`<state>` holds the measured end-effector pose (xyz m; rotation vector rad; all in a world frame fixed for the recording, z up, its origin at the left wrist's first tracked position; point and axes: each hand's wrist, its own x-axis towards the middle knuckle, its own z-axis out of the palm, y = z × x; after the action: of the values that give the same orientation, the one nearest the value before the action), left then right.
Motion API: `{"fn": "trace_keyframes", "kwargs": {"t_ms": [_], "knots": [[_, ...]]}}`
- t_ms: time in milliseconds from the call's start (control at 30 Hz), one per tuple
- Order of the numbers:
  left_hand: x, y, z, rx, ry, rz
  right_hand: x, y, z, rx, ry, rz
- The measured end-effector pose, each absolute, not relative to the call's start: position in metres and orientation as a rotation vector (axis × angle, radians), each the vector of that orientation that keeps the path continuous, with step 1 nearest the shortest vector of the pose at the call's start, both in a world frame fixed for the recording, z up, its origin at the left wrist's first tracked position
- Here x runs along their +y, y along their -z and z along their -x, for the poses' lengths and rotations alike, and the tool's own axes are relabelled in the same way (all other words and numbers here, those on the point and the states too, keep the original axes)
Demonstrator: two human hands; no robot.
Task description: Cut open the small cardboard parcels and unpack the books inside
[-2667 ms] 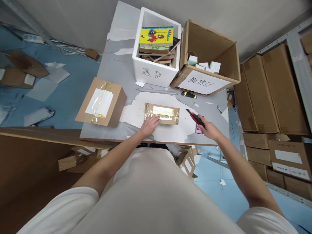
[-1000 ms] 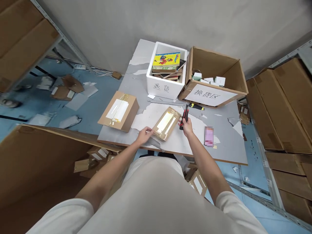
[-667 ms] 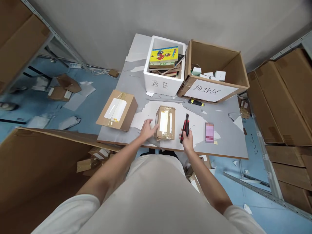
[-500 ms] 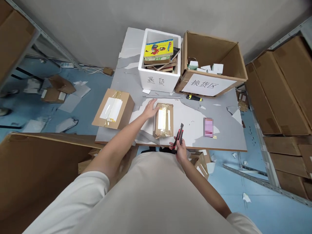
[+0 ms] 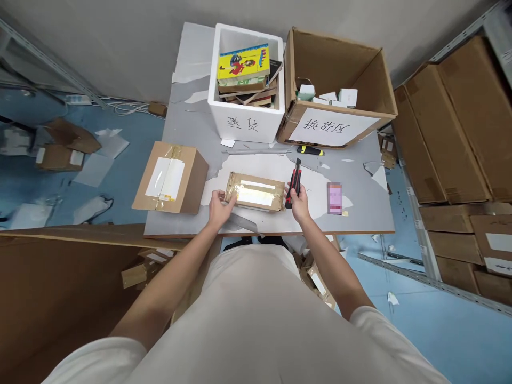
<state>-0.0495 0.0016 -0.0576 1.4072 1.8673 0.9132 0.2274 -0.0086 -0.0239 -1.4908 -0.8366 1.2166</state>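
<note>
A small taped cardboard box [image 5: 256,193] with white labels lies lengthwise from left to right on the worktable. My left hand [image 5: 221,208] grips its left end, thumb on top near the tape. My right hand [image 5: 300,204] is closed around a red and black box cutter [image 5: 295,184], whose blade end points away from me. Some fingers of that hand are at the box's right end; whether they touch it is hard to tell. A larger taped carton [image 5: 172,178] with a white label stands to the left of my left hand.
At the back stand a white foam box [image 5: 248,125] of books and an open cardboard box [image 5: 340,125] holding small white boxes. A yellow and black cutter [image 5: 311,151] lies before them. A pink-screened phone [image 5: 335,198] is at right. Shelved cartons [image 5: 444,128] flank the table [image 5: 368,218].
The small box has turned from lengthwise away from me to lying left to right. My left hand moved nearer and grips its left end. My right hand raised the cutter beside the right end.
</note>
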Motion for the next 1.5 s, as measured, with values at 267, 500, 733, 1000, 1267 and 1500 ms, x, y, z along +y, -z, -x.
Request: {"fn": "trace_keyframes", "kwargs": {"t_ms": [267, 500, 733, 1000, 1267, 1500], "knots": [[0.035, 0.022, 0.038, 1.430, -0.506, -2.347, -0.054, 0.012, -0.266, -1.111, -1.195, 1.689], [0.051, 0.023, 0.031, 1.345, -0.237, -2.460, -0.080, 0.024, -0.261, -0.897, -1.352, 1.647], [0.049, 0.029, 0.031, 1.350, -0.338, -2.397, -0.071, 0.035, -0.266, -0.918, -1.425, 1.620], [0.051, 0.036, 0.028, 1.324, -0.514, -2.316, -0.070, 0.022, -0.303, -1.126, -1.663, 1.598], [0.050, 0.036, 0.029, 1.349, -0.492, -2.293, -0.090, 0.011, -0.305, -1.089, -1.816, 1.565], [0.046, 0.038, 0.022, 1.457, -0.527, -2.297, -0.100, 0.041, -0.337, -0.981, -1.242, 1.862]]}}
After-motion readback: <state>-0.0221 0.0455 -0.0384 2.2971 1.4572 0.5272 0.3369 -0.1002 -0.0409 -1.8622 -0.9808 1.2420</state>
